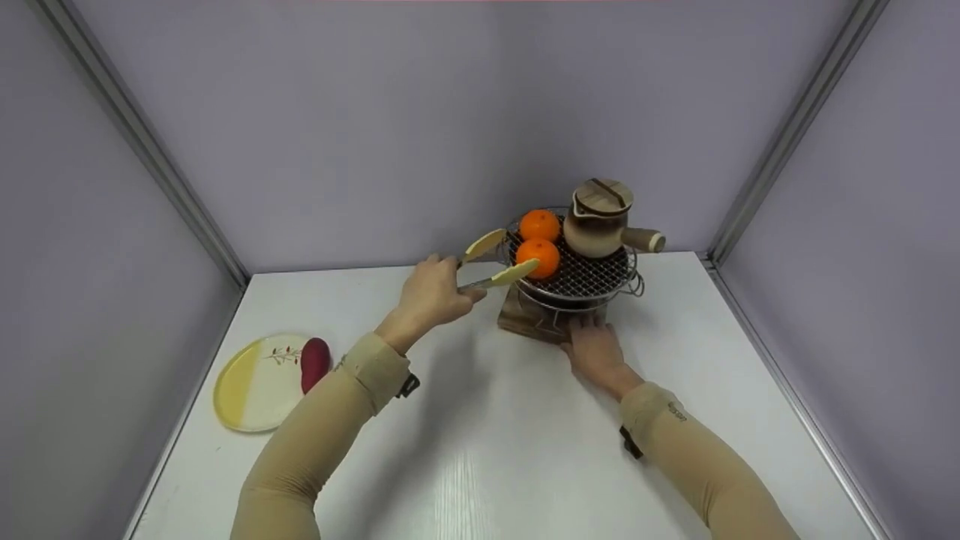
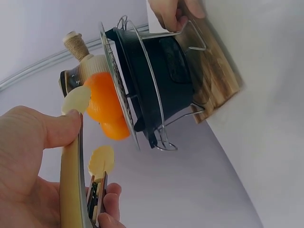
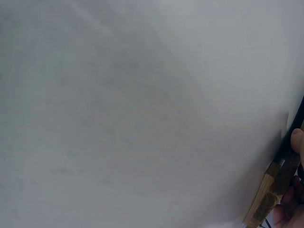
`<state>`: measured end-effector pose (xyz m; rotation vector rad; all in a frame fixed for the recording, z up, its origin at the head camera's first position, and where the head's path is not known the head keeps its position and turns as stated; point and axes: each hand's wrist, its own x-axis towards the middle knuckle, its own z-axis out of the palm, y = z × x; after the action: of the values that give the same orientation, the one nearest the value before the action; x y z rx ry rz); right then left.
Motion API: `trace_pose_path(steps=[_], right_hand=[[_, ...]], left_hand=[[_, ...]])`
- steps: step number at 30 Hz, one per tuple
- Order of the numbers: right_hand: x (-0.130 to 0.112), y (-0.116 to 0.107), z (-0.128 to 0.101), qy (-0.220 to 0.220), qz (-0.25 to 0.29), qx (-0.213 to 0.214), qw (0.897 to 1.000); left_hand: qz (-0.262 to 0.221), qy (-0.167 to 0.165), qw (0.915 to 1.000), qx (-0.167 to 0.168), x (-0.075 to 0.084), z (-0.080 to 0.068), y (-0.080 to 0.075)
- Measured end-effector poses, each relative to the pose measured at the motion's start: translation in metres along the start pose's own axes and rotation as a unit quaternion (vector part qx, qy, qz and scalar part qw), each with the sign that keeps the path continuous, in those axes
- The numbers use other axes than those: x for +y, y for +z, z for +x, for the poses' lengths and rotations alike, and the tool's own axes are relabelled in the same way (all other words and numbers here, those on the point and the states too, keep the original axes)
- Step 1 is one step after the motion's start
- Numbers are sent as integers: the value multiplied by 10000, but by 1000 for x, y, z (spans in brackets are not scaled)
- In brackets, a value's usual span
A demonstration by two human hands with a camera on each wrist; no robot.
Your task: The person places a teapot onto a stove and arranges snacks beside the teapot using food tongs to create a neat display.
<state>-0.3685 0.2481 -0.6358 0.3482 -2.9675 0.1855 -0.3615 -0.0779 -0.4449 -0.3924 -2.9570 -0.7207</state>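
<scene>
Overhead, white table (image 1: 487,450), lilac walls (image 1: 360,112).

Both arms were covered by close-fitting tan sleeves reaching down to the wrists, where each ended in a slightly thicker, folded cuff. The left hand (image 1: 431,294) and the right hand (image 1: 596,349) were left bare, without gloves. A small dark marking was seen printed on the right sleeve (image 1: 701,457) just behind its cuff. A black strap or clip was fastened at the underside of each wrist, one below the cuff of the left sleeve (image 1: 322,427) and one below the right cuff.
</scene>
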Motion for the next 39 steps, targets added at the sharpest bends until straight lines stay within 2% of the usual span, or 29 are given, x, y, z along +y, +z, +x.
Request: trace_pose_path(steps=[6, 16, 22, 39], right_hand=[[-1, 1, -1, 21, -49, -145, 9999], [-1, 0, -4, 16, 23, -41, 10000], [-1, 1, -4, 3, 60, 13, 10000], [0, 3, -1, -118, -17, 327, 9994]], left_hand=[[-151, -43, 9999, 69, -12, -5, -2], [-432, -214, 9987, 174, -37, -13, -6], [-498, -442, 9976, 175, -51, -18, -7], [-164, -834, 9959, 308, -104, -46, -13]])
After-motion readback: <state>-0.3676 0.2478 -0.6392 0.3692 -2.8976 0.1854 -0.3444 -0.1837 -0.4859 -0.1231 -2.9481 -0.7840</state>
